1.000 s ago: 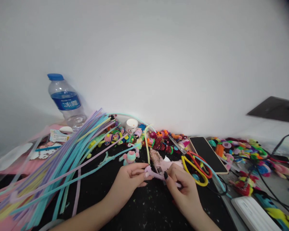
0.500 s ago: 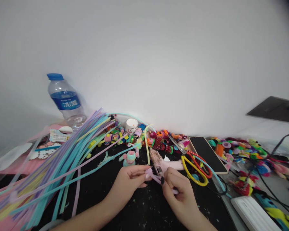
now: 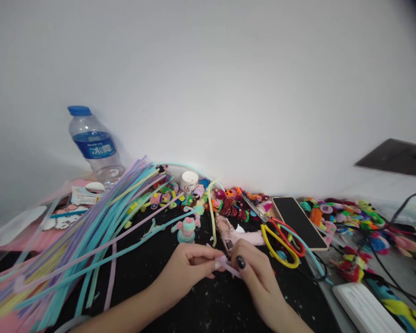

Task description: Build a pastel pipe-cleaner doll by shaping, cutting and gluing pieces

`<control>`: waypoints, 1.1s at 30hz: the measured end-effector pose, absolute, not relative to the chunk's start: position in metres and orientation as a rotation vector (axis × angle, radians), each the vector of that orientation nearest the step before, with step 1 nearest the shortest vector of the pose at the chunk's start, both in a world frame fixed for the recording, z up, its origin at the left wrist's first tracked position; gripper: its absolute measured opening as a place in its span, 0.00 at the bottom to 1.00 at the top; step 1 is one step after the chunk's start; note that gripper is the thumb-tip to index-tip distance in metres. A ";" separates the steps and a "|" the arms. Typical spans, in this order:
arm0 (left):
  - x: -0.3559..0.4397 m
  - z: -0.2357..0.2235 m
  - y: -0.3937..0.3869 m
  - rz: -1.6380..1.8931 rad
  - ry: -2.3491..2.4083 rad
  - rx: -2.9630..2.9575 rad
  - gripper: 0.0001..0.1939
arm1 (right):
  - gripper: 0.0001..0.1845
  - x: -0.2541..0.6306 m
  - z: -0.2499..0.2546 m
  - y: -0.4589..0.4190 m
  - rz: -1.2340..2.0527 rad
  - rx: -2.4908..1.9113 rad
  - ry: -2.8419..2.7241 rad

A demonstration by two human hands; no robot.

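Note:
My left hand [image 3: 183,270] and my right hand [image 3: 254,273] meet low in the middle over the black mat [image 3: 208,300]. Both pinch a short lilac pipe cleaner [image 3: 225,264], bent between the fingertips. My right thumb, with a black nail, presses on it from the right. Just behind the hands lie a pink glue gun [image 3: 241,238] and a small pink-and-teal fuzzy figure [image 3: 186,229].
A fan of long pastel pipe cleaners [image 3: 90,231] covers the left. A water bottle [image 3: 93,145] stands at the back left. Yellow and red scissors [image 3: 282,243], a phone [image 3: 298,222], piles of bright fuzzy pieces [image 3: 350,217], cables and a white power strip [image 3: 362,307] lie to the right.
Both hands have drawn slightly toward me and closer together. The lilac pipe cleaner is folded shorter between the fingertips, and my right hand has turned over it.

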State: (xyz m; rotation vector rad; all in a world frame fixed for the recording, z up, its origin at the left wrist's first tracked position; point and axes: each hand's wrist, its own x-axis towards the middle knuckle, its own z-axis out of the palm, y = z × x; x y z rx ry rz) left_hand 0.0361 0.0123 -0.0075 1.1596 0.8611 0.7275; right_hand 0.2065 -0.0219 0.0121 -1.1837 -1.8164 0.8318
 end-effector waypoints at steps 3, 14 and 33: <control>0.035 -0.005 0.010 0.669 0.755 1.190 0.10 | 0.20 0.212 0.016 -0.018 0.925 -1.102 -1.618; 0.032 -0.003 0.011 0.688 0.554 1.159 0.05 | 0.21 0.217 0.017 -0.017 1.400 -1.038 -1.449; 0.029 0.000 0.011 0.483 0.390 0.846 0.10 | 0.20 0.204 -0.001 -0.018 1.510 -1.252 -1.397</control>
